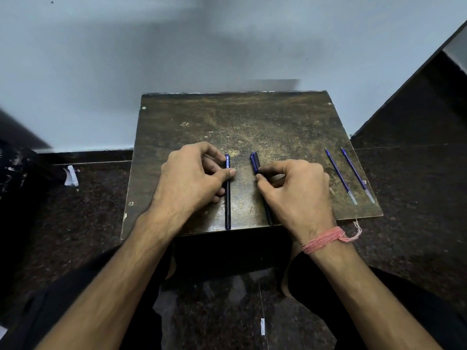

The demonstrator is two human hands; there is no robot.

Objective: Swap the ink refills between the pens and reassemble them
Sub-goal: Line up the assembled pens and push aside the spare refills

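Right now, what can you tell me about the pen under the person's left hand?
The left pen is a slim, dark blue-black stick that looks like plastic, with a blue cap end bearing small pale lettering too small to read. It lies flat on the worn wooden board, running almost straight toward and away from the person, its near end close to the board's front edge. The left hand rests over its far part, thumb and fingertips touching it near the cap. It lies apart from the other pen.

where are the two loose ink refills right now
In the head view, the two thin blue ink refills lie side by side on the worn brown board's right edge, beyond the right hand, untouched.
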